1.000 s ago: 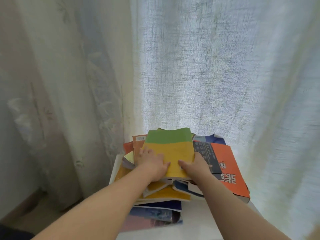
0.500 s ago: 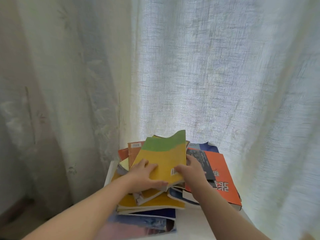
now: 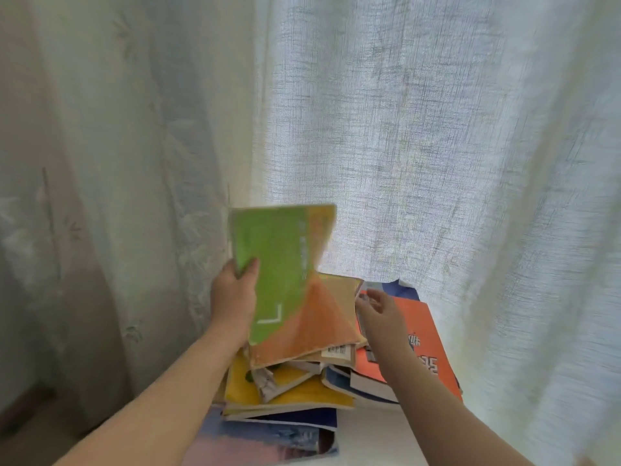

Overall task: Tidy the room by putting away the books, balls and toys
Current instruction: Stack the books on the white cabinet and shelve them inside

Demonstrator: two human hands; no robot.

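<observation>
Left hand (image 3: 235,297) gripped a green-and-orange book (image 3: 285,280), thumb on its cover, tilted up over the pile of books (image 3: 285,395) below the hand, right hand (image 3: 379,311) relaxed, holding nothing, above an orange book (image 3: 423,334), curtain (image 3: 403,129) beyond both.

A sheer white curtain (image 3: 437,129) hangs across the back and right, lit from behind, its coarse weave showing. Just beside it on the left hangs a cream curtain (image 3: 111,136) with a faint leaf pattern. A white tabletop (image 3: 376,435) shows below, with brownish floor (image 3: 30,435) at lower left
</observation>
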